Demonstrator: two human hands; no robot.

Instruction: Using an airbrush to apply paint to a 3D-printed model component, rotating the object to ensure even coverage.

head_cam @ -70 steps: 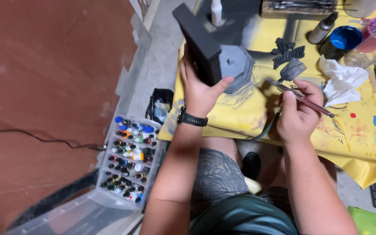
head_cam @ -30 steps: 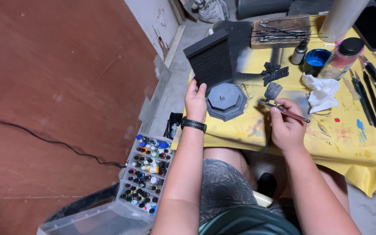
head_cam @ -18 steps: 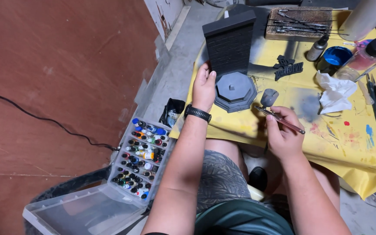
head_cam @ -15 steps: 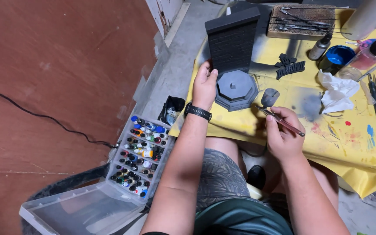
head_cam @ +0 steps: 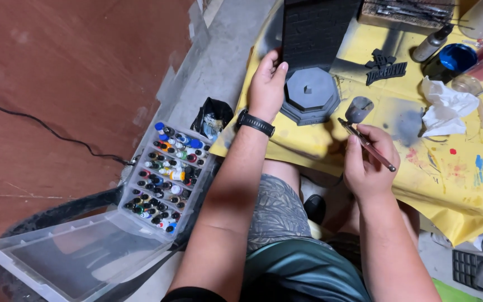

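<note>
Two hands are seen over a yellow-covered table [head_cam: 448, 190]. The left hand [head_cam: 268, 84], a black watch [head_cam: 255, 122] on its wrist, is laid with fingers together against the left side of a grey model [head_cam: 311, 95] (an octagonal base with a dark ribbed block rising behind it); whether it is gripped or only steadied cannot be told. The right hand [head_cam: 369, 162] is closed in a pinch around an airbrush [head_cam: 364, 142], held like a pen, its tip and small cup pointed toward the model's right edge, near but apart from it. A crumpled white tissue [head_cam: 445, 106] is noted just beyond the right hand, with a blue-capped jar [head_cam: 457, 57] and a small dark ornament [head_cam: 386, 68] farther out. Below the left forearm, an open clear case of small paint bottles [head_cam: 166, 179] is placed on the floor, a black bag [head_cam: 212, 118] beside it.
</note>
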